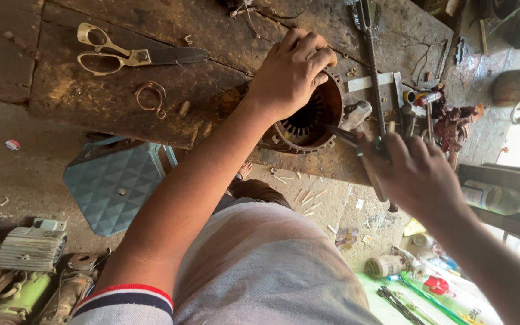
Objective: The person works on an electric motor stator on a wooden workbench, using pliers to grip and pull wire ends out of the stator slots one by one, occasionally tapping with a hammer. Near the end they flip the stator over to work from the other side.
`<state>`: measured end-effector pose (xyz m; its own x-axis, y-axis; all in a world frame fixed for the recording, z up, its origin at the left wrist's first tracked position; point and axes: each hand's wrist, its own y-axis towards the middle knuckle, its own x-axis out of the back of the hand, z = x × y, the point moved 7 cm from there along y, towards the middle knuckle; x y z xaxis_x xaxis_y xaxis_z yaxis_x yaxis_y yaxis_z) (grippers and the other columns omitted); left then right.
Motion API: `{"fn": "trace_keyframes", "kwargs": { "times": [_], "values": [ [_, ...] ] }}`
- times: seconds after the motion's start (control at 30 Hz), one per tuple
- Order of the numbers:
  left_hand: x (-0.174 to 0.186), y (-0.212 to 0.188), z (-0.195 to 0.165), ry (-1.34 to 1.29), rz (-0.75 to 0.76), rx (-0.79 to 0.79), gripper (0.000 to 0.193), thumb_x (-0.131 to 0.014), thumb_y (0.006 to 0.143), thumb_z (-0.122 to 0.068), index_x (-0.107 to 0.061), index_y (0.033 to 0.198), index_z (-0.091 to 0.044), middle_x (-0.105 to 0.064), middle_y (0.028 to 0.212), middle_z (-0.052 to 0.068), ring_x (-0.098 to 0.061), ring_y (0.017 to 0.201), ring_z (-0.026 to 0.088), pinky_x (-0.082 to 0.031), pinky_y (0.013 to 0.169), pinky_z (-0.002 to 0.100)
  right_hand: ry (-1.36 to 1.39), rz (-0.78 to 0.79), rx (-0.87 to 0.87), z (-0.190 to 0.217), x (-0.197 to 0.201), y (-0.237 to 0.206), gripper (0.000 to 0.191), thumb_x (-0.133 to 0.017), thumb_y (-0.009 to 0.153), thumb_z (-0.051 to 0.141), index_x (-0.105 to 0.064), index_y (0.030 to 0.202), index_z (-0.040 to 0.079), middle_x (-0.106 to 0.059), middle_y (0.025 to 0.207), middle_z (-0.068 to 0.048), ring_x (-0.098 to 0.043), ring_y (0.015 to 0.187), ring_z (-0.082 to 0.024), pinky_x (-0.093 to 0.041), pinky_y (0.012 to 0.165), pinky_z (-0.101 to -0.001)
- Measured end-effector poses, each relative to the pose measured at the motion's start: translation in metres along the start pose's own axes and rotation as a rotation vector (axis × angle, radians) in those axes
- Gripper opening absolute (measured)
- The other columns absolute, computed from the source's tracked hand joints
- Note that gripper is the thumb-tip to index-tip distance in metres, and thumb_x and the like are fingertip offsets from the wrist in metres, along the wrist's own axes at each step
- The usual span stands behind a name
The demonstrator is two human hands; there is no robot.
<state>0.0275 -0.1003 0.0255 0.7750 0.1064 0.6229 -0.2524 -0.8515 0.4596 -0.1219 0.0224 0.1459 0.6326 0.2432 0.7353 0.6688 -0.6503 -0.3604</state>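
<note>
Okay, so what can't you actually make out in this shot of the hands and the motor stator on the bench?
Head view only:
- Far rim of the motor stator: covered by the left hand.
- Slim tool in the right hand: handle hidden in the fist, which is motion-blurred; tip too dark to identify.
- Small parts by the metal rod: too small and cluttered to name.
- Grey motor housing on the floor: partly cut off by clutter.

Left grip (290,72) clenched, right grip (413,174) closed

A worn, stained dark wooden workbench (91,90) fills the top of the view, its front edge cracked. Below it lies a dusty grey concrete floor (31,174), a teal quilted-pattern stool (112,186) by the bench edge. Bright daylight pours in at right.
</note>
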Motion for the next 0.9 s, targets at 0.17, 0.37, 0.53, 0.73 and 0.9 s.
{"fn": "trace_keyframes", "kwargs": {
  "times": [0.17, 0.37, 0.53, 0.73, 0.9],
  "values": [
    [0.001, 0.001, 0.000, 0.008, -0.009, 0.001, 0.024, -0.075, 0.094, -0.030, -0.066, 0.114, -0.019, -0.058, 0.123, 0.000, -0.052, 0.121, 0.027, -0.049, 0.106, 0.048, 0.026, -0.036, 0.013, -0.004, 0.008, 0.000, 0.050, -0.065, 0.096, 0.011, -0.062, 0.146, 0.018, -0.063, 0.102, -0.006, -0.063, 0.077, -0.014, -0.061, 0.065, -0.0278],
    [-0.004, -0.001, 0.004, 0.019, -0.040, -0.007, 0.024, -0.075, 0.094, -0.031, -0.066, 0.113, -0.018, -0.059, 0.122, 0.001, -0.053, 0.121, 0.027, -0.051, 0.103, 0.049, -0.202, 0.188, -0.066, 0.016, 0.035, 0.024, 0.052, -0.057, 0.095, 0.023, -0.053, 0.148, 0.020, -0.061, 0.104, -0.007, -0.065, 0.080, -0.015, -0.062, 0.069, -0.0323],
    [-0.009, -0.001, 0.007, 0.026, -0.029, 0.025, 0.023, -0.074, 0.095, -0.031, -0.066, 0.112, -0.017, -0.062, 0.117, 0.001, -0.056, 0.114, 0.026, -0.055, 0.097, 0.047, 0.243, 0.921, -0.112, -0.007, 0.003, 0.026, 0.062, -0.038, 0.110, 0.019, -0.021, 0.169, 0.024, -0.067, 0.098, -0.013, -0.064, 0.063, -0.011, -0.058, 0.050, -0.0230],
    [-0.010, -0.002, 0.012, 0.027, -0.048, 0.071, 0.027, -0.074, 0.095, -0.031, -0.067, 0.115, -0.015, -0.065, 0.115, 0.001, -0.058, 0.110, 0.026, -0.058, 0.087, 0.045, 1.137, 1.107, -0.665, -0.023, -0.037, 0.020, 0.044, -0.050, 0.107, 0.032, -0.047, 0.151, 0.031, -0.062, 0.071, -0.007, -0.053, 0.054, -0.017, -0.050, 0.049, -0.0306],
    [-0.010, -0.004, 0.011, 0.044, -0.088, 0.082, 0.036, -0.074, 0.092, -0.034, -0.066, 0.121, -0.014, -0.064, 0.117, 0.003, -0.058, 0.111, 0.027, -0.058, 0.086, 0.045, 1.496, 1.009, -0.873, -0.018, -0.067, 0.002, 0.037, -0.059, 0.102, 0.033, -0.064, 0.135, 0.018, -0.051, 0.065, -0.003, -0.046, 0.054, -0.013, -0.040, 0.048, -0.0300]
  ]
}}
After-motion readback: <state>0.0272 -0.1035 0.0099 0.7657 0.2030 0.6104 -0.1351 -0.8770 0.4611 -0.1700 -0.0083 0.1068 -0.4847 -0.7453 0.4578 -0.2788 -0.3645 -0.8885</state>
